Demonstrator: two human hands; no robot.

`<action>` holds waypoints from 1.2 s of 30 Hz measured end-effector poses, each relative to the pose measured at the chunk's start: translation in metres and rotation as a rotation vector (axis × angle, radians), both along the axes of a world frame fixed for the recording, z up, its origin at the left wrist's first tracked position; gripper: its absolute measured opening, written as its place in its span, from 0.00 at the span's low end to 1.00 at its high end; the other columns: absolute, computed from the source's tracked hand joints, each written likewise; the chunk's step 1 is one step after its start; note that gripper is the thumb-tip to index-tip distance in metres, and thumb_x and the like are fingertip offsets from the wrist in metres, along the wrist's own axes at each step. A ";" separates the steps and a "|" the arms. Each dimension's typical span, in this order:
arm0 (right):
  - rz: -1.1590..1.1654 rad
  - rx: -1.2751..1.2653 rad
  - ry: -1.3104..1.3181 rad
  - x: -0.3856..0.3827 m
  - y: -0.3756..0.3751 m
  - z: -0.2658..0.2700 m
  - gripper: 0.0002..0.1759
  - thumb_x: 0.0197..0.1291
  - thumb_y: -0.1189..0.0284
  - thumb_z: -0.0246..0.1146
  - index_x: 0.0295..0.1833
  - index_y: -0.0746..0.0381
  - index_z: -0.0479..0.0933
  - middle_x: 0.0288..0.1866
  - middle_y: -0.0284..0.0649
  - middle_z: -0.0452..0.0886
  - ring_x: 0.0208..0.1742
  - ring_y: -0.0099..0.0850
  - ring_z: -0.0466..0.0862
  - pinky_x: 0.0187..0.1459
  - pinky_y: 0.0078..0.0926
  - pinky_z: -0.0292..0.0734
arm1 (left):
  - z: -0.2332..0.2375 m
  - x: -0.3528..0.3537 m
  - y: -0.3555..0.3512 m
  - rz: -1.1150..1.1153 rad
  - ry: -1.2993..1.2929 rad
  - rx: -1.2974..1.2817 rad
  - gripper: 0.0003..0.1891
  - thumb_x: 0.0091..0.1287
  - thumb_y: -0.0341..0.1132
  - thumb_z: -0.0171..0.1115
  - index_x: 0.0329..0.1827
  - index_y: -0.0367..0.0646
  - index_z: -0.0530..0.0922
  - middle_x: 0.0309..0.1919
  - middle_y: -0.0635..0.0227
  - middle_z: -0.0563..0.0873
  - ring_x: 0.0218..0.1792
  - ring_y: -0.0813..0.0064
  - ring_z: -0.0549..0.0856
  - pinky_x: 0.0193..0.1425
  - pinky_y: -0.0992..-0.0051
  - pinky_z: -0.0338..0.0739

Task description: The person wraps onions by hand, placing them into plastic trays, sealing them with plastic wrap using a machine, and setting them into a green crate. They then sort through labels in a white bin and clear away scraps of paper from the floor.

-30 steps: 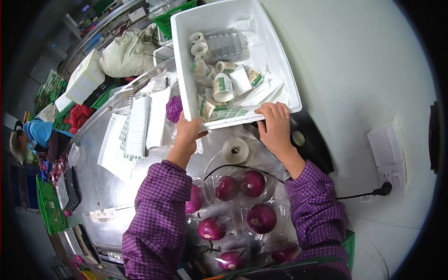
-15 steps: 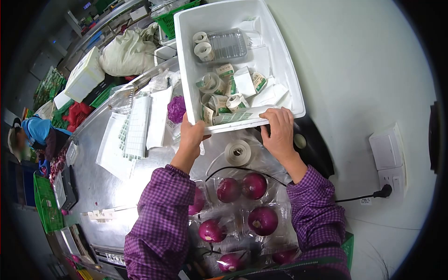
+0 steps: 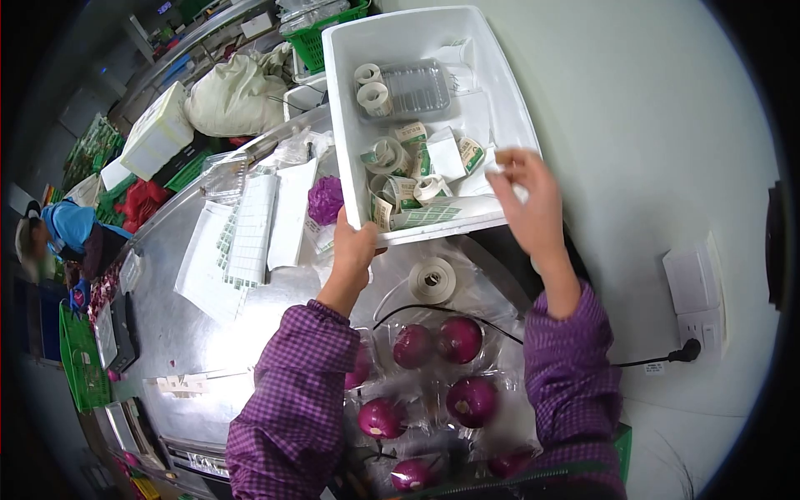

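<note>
My left hand [image 3: 357, 247] grips the near left corner of a white plastic bin [image 3: 527, 112], fingers under its rim. My right hand [image 3: 531, 204] is off the rim, raised over the bin's near right corner, blurred by motion; its thumb and fingers are bent with a gap between them, and nothing plain is in them. Inside the bin lie several label rolls [image 3: 385, 156], a clear plastic tray [image 3: 417, 90] and white papers [image 3: 475, 179]. Below the bin a white roll [image 3: 432, 280] rests on the metal table, above several wrapped red onions [image 3: 472, 401].
Papers [image 3: 250, 225] and a purple bundle [image 3: 325, 200] lie left of the bin. A black cable [image 3: 400, 307] crosses near the onions. A wall socket [image 3: 698, 327] is at the right. Another person in blue [image 3: 71, 227] is at the far left.
My right hand has let go of the bin's rim and risen above its right corner. The bin has shifted slightly right in view, with my left hand still on it.
</note>
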State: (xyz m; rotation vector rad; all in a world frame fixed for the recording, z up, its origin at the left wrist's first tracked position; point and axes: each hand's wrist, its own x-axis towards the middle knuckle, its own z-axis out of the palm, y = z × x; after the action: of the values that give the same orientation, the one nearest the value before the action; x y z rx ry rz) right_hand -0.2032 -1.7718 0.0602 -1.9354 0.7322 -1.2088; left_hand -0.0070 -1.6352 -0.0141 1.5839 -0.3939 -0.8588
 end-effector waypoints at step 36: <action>0.383 0.558 0.116 0.177 -0.117 -0.095 0.08 0.52 0.85 0.56 0.38 0.65 0.76 0.28 0.31 0.77 0.26 0.19 0.74 0.30 0.16 0.70 | -0.023 -0.005 0.012 -0.036 -0.118 -0.127 0.33 0.53 0.20 0.51 0.66 0.40 0.59 0.51 0.58 0.74 0.51 0.69 0.75 0.53 0.73 0.72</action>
State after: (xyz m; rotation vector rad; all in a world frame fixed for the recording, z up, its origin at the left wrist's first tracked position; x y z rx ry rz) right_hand -0.0259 -1.8886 -0.0346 -1.5833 0.6345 -0.5823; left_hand -0.0120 -1.6230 -0.0368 1.5170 -0.5521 -0.7553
